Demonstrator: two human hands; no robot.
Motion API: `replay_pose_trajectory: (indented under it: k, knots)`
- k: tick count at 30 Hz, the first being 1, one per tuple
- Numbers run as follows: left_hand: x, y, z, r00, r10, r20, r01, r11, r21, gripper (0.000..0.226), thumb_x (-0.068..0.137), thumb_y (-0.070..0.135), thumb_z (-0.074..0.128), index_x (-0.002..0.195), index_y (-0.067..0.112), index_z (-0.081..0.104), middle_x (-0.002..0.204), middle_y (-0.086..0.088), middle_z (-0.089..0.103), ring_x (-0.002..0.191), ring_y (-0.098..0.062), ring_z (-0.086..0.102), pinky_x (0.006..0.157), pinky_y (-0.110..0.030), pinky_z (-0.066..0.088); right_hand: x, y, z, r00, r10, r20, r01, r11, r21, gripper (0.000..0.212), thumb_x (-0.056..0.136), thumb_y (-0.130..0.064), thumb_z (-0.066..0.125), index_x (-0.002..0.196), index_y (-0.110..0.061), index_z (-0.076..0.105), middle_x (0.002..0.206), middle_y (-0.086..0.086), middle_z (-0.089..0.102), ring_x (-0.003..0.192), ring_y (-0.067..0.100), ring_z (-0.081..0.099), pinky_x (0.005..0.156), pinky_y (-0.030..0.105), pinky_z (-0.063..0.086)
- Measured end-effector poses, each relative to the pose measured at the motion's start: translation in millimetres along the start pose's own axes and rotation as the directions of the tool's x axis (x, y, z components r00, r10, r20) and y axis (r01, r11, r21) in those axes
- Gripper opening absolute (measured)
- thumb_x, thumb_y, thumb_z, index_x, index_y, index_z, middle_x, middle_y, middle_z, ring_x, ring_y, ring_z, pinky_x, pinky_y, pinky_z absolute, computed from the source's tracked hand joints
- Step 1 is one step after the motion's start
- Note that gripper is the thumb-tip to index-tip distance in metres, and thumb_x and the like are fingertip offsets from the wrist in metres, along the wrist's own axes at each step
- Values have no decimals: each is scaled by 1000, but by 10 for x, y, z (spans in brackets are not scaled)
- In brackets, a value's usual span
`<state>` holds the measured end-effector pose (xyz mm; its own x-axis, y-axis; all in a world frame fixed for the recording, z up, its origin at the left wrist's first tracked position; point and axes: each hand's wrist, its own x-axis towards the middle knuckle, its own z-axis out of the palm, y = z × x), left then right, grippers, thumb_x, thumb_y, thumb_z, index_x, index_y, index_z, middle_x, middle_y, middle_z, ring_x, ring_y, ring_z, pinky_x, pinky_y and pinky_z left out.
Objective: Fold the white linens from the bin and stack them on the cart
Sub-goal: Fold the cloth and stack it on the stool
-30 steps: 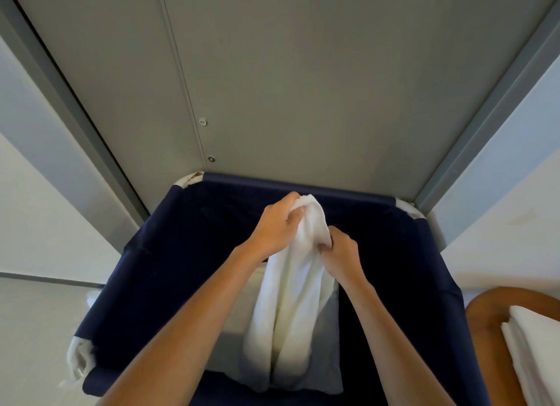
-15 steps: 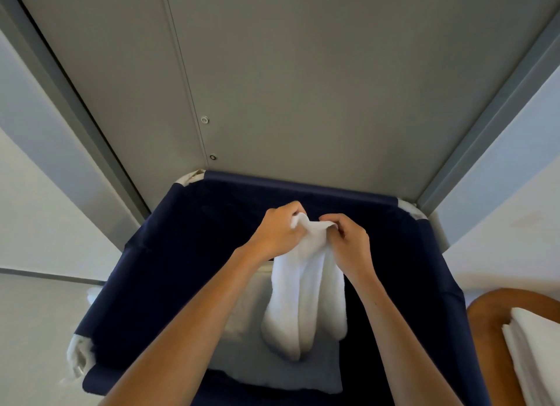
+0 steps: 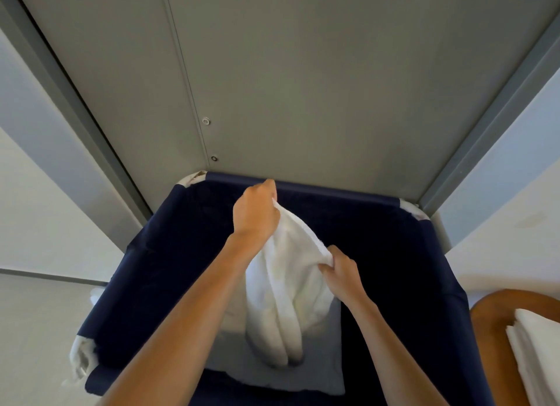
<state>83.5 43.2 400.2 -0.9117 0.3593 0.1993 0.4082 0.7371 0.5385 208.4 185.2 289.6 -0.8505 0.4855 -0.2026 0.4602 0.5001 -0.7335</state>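
While the left hand [image 3: 256,214] grips a white towel [image 3: 285,296] at the far end of its top edge with curled fingers, the right hand [image 3: 341,273] pinches the same edge lower down and nearer the person. The hem runs on a slant between the two hands. Below them the towel hangs in loose lengthwise folds, down inside the navy fabric bin [image 3: 181,254]. Its lower end reaches a flat pale linen [image 3: 306,375] lying on the bin's floor; whether the two touch I cannot tell. Both bare forearms reach in over the bin's near side. The bin's far rim stands against a grey metal panel [image 3: 303,72] with two small round fasteners. At the lower right, just beside the bin, a stack of folded white linens [image 3: 539,354] rests on the brown cart top [image 3: 491,330].
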Motion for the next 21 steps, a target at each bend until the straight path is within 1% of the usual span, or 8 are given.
replay_pose_trajectory:
  k: [3,6,9,11,13,15,18,21]
  knots:
    - [-26,-127,79,998,57,39,-64,971,231,24,82,-10,49,93,10,52,88,-4,60,75,-21,46,71,-29,34,1,-81,16,998,-66,15,66,998,20,4,91,-12,52,88,-12,53,82,4,61,65,14,53,50,17,39]
    - [-78,-153,177,974,106,202,-139,978,153,26,80,-8,49,94,14,49,96,-3,58,87,-23,54,76,-31,39,-28,-178,38,987,-155,41,153,986,60,8,91,-7,52,87,-13,55,80,3,62,66,12,54,54,16,40]
    - [-181,-125,299,824,183,537,-173,982,-70,44,78,-1,55,116,19,52,117,3,52,109,-17,51,93,-34,45,-49,-275,34,974,-213,75,206,974,90,11,91,-6,55,92,-16,58,81,-1,63,65,5,54,56,17,43]
    - [-250,-122,403,712,187,677,-198,978,-62,43,78,3,58,114,23,49,115,4,53,105,-18,53,89,-38,49,-61,-338,8,978,-195,78,183,973,143,13,91,-9,57,98,-20,60,85,-5,65,73,8,61,61,19,48]
    - [-284,-136,478,724,158,671,-218,976,6,27,80,2,54,98,21,47,99,-1,56,86,-20,56,69,-35,51,-66,-381,-32,981,-188,54,176,967,187,10,92,-11,58,98,-18,61,87,-6,65,78,10,62,66,19,49]
    - [-284,-131,489,784,156,600,-245,967,69,20,83,1,51,85,20,44,89,-2,57,71,-18,53,55,-28,40,-79,-388,-61,981,-190,28,181,963,199,6,91,-14,61,95,-18,62,86,-7,65,75,7,61,66,20,49]
    - [-248,-87,460,827,168,536,-239,969,66,22,82,3,53,75,20,41,82,-3,57,61,-16,47,49,-25,32,-116,-329,-112,982,-180,61,157,950,271,1,91,-19,63,91,-19,63,77,-10,62,65,0,54,59,15,45]
    - [-258,-30,444,819,177,545,-240,970,45,18,80,-1,53,82,15,46,89,-6,57,63,-13,44,51,-26,35,-150,-265,-143,965,-185,187,103,921,376,19,95,-10,47,86,-17,63,72,-9,56,64,1,46,58,14,38]
